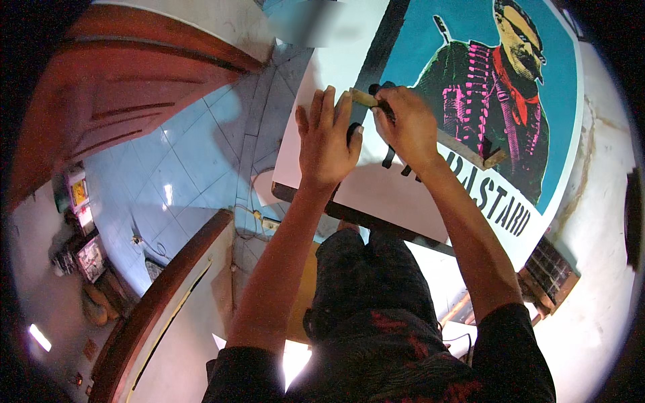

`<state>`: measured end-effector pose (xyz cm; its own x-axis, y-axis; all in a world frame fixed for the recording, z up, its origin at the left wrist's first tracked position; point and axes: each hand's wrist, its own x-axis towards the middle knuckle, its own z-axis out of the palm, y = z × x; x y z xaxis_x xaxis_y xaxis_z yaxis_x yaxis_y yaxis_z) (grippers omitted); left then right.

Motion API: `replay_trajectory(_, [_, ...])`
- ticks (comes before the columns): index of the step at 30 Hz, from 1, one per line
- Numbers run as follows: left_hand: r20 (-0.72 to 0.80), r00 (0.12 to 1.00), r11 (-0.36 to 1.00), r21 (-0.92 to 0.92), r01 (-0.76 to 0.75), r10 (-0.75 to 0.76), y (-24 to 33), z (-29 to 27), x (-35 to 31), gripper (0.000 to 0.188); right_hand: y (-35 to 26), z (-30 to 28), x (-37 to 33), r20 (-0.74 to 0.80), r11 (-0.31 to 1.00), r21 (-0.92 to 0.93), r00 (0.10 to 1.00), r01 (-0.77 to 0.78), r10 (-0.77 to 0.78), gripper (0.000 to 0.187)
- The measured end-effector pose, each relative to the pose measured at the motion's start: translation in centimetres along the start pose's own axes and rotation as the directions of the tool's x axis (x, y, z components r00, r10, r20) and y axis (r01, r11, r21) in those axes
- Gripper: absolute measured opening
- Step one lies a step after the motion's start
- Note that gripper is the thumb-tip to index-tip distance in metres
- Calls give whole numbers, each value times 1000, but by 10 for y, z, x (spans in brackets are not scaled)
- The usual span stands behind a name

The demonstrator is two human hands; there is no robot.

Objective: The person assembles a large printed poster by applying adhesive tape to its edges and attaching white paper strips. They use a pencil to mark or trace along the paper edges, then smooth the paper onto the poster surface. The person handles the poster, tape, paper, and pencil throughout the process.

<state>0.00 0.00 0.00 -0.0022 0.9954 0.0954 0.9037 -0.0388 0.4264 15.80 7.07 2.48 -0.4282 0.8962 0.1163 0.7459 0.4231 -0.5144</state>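
A large painted panel (363, 185) lies tilted before me, white with a blue field, a printed figure in a red scarf, and black lettering. On its white part, beside a black band, my left hand (329, 138) rests flat with its fingers stretched out. A black mark shows between its thumb and forefinger. My right hand (410, 124) is closed over a wooden strip (463, 148) that slants across the panel. Something small and dark (383, 88) sticks out at the right fingertips; its kind cannot be made out. The hand hides the middle of the strip.
A red wooden door (121, 87) stands at the far left, over a blue tiled floor (151, 171). A low wall with a brown top edge (164, 289) curves along my left. Near the panel's front edge lies a power strip (270, 224) with a cable. A dark crate (551, 272) sits at right.
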Motion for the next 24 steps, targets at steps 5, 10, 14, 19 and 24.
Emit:
replay_trajectory(5, [-69, 993, 994, 49, -96, 99, -7, 12, 1, 70, 28, 23, -5, -6, 997, 6, 997, 77, -77, 19])
replay_trajectory(10, [-59, 990, 980, 157, -120, 130, -16, 13, -7, 63, 21, 9, 0, -54, 985, 62, 986, 158, -155, 15])
replay_trajectory(14, [-63, 989, 989, 68, -132, 136, -12, 16, -6, 63, 20, -25, 2, -144, 988, 82, 983, 129, -117, 15])
replay_trajectory(19, [-25, 992, 982, 144, -122, 127, -23, 21, -8, 65, 20, -103, -45, -131, 983, 180, 991, 38, -15, 17])
replay_trajectory(24, [-66, 984, 981, 115, -156, 164, -30, 27, -7, 63, 55, -190, -172, -159, 966, 171, 962, -195, 223, 22])
